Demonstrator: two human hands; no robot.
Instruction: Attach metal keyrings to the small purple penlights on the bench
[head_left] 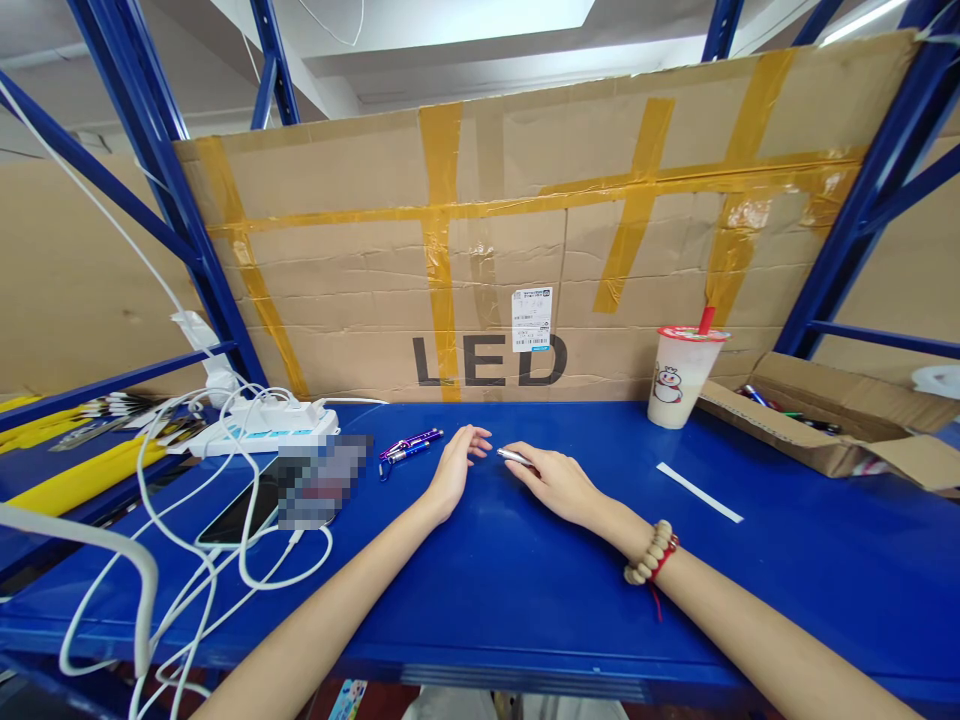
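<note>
My right hand (553, 480) rests on the blue shelf top (525, 570) with its fingers closed round a small silver pen-like torch (511, 456), whose tip sticks out to the left. My left hand (455, 465) lies just left of it, fingers loosely spread and holding nothing, a few centimetres from the silver tip. Two small purple and blue pen torches (409, 446) lie on the shelf left of my left hand. A beaded bracelet (651, 552) is on my right wrist.
A white power strip (262, 428) with tangled white cables and a phone (244, 510) sit at the left. A drink cup (681, 375) with a red straw stands at the right, beside an open cardboard box (825, 430). A white strip (699, 492) lies nearby. Taped cardboard marked LED (525, 260) forms the back wall.
</note>
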